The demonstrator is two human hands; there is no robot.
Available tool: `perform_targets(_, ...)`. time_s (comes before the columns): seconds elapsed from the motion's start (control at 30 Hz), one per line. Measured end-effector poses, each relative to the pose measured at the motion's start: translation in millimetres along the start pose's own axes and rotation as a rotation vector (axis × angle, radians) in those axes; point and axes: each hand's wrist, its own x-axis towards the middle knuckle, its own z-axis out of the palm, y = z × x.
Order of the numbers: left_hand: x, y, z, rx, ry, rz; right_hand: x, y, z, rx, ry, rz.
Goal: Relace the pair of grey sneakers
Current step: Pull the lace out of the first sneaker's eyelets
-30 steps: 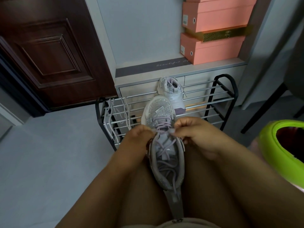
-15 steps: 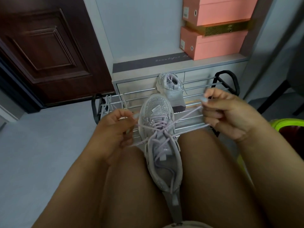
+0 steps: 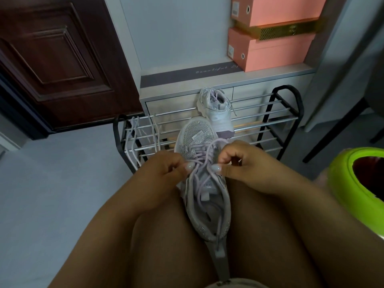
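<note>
Both hands have come back in from their wide pull: my left hand (image 3: 166,173) pinches one lace strand (image 3: 194,173) over the grey sneaker (image 3: 204,196) wedged between my thighs, my right hand (image 3: 239,165) pinches the other. Lace seems soft and limp, best held near the eyelets.

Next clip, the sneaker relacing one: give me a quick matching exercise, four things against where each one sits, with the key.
Things:
1. grey sneaker being laced
2. second grey sneaker
3. loose lilac laces
4. salmon-pink shoe boxes

Places:
A. draped over the rack's left end
B. stacked on the white cabinet top
C. between the person's thighs
D. standing on the metal shoe rack

Pairs: 1-C, 2-D, 3-A, 4-B
</note>
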Motion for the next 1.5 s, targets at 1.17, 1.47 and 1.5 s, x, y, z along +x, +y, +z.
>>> perform_targets(1.17,-6.4,-6.6,-15.6,-0.252,0.450,-0.265,1.2,6.6,8.1,-0.002,0.189,0.075)
perform_targets(1.47,-1.5,1.2,15.2,0.007,0.118,-0.005,0.4,7.1,13.6,-0.064,0.102,0.029)
perform_targets(1.5,-1.1,0.0,14.1,-0.029,0.118,-0.004,0.3,8.2,13.4,-0.068,0.105,0.035)
